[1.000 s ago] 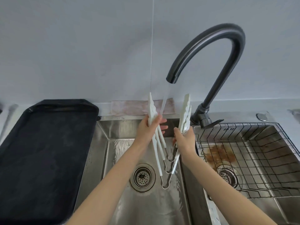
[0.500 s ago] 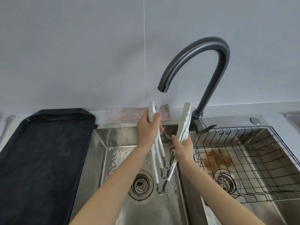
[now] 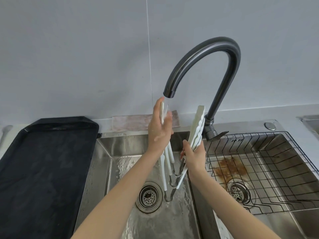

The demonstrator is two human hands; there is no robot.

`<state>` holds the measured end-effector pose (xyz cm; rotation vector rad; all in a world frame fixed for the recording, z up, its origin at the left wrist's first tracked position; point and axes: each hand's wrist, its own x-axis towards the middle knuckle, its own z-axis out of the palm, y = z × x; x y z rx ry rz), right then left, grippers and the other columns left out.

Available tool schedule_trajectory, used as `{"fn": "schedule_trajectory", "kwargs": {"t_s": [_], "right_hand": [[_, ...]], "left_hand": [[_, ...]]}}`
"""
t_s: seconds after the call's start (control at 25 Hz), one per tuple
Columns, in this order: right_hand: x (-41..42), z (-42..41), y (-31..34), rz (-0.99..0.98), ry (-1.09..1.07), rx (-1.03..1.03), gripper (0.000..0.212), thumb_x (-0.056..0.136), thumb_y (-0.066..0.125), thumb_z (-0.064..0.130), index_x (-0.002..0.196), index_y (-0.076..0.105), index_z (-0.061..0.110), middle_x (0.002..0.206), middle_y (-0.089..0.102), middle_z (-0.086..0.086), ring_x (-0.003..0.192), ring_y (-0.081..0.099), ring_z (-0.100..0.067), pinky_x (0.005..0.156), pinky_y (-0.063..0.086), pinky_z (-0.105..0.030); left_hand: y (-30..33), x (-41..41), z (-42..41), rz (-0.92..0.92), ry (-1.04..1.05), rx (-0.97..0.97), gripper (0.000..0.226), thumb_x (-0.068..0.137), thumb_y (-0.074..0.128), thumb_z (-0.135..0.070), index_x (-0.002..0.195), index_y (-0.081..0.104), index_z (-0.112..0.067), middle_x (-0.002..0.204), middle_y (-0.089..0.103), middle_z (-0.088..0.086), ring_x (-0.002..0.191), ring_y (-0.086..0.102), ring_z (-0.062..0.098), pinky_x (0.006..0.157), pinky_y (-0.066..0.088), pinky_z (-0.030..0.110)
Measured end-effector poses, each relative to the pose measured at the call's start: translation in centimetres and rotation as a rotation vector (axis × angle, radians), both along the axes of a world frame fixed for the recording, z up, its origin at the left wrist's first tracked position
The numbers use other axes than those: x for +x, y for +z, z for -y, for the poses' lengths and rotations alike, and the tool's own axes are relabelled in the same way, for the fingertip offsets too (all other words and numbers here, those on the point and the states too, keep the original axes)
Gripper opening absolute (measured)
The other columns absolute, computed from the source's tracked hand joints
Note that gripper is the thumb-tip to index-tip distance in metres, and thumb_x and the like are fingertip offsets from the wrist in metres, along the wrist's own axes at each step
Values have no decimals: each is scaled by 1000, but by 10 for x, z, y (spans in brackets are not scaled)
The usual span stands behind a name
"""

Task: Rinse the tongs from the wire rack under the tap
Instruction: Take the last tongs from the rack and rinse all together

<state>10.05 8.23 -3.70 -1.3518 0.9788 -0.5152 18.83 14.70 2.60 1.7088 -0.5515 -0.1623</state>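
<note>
White tongs (image 3: 196,130) with metal loop ends hang spread in a V over the left sink basin (image 3: 105,163), tips upward. My left hand (image 3: 158,130) holds the left arms near their tips, between thumb and fingers, just under the spout of the dark curved tap (image 3: 224,49). Water runs from the spout down the tongs into the basin. My right hand (image 3: 193,157) grips the right arms lower down, below their scalloped tips. The black wire rack (image 3: 259,152) sits in the right basin with nothing in it.
A black tray (image 3: 43,161) lies on the counter to the left of the sink. The left basin's drain (image 3: 149,196) is below the tongs' loop ends. The right basin has a brown stain (image 3: 229,168) near its drain. A folded cloth (image 3: 129,123) lies behind the sink.
My left hand has slid up the left tong arms to their tips, close under the spout. My right hand has kept its grip on the right arms.
</note>
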Motion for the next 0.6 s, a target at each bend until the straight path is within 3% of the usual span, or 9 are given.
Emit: {"fn": "schedule_trajectory", "kwargs": {"t_s": [0.08, 0.16, 0.24, 0.32, 0.4, 0.52, 0.6], "right_hand": [[-1, 0, 2, -6, 18, -16, 7, 90, 54, 15, 92, 47, 16, 59, 49, -4, 47, 46, -14, 45, 41, -24], [-2, -3, 3, -28, 47, -62, 13, 90, 54, 15, 85, 46, 24, 59, 48, -5, 46, 44, -14, 41, 39, -20], [-2, -6, 4, -44, 82, -98, 15, 91, 53, 15, 86, 44, 27, 57, 46, -5, 44, 41, -12, 35, 36, -15], [0, -9, 5, -61, 103, -131, 12, 92, 52, 16, 95, 43, 24, 54, 43, -2, 43, 39, -12, 34, 34, -14], [4, -11, 6, -72, 121, -160, 13, 92, 52, 17, 98, 42, 22, 55, 43, -1, 45, 40, -13, 37, 35, -18], [14, -16, 9, -63, 116, -158, 11, 91, 51, 17, 97, 42, 19, 58, 46, -3, 49, 44, -16, 41, 38, -22], [19, -20, 10, -64, 130, -166, 12, 91, 53, 18, 97, 42, 17, 59, 48, -1, 49, 45, -15, 38, 38, -16]], "left_hand": [[1, 3, -4, 35, 83, -64, 40, 92, 45, -16, 94, 37, -55, 79, 57, 5, 60, 54, 24, 56, 52, 41], [-2, 9, -7, 24, 159, -93, 30, 92, 43, -13, 82, 38, -40, 64, 45, 0, 52, 45, 22, 50, 47, 39], [-6, 16, -11, -20, 215, -77, 24, 94, 41, -21, 76, 34, -35, 61, 42, 0, 49, 46, 23, 47, 46, 34], [-8, 21, -16, -84, 217, -104, 18, 94, 42, -29, 78, 35, -34, 59, 43, 0, 40, 47, 10, 41, 45, 22], [-13, 25, -25, -181, 172, -143, 9, 92, 48, -29, 96, 41, -32, 69, 50, -2, 43, 53, 1, 47, 49, 17], [-36, 14, -42, -386, 80, -84, 45, 87, 58, -24, 126, 38, -19, 83, 60, -5, 57, 64, -1, 55, 53, 15], [-51, 0, -52, -425, 98, -46, 32, 85, 60, -22, 114, 51, -14, 72, 64, -4, 53, 64, 2, 52, 52, 13]]}}
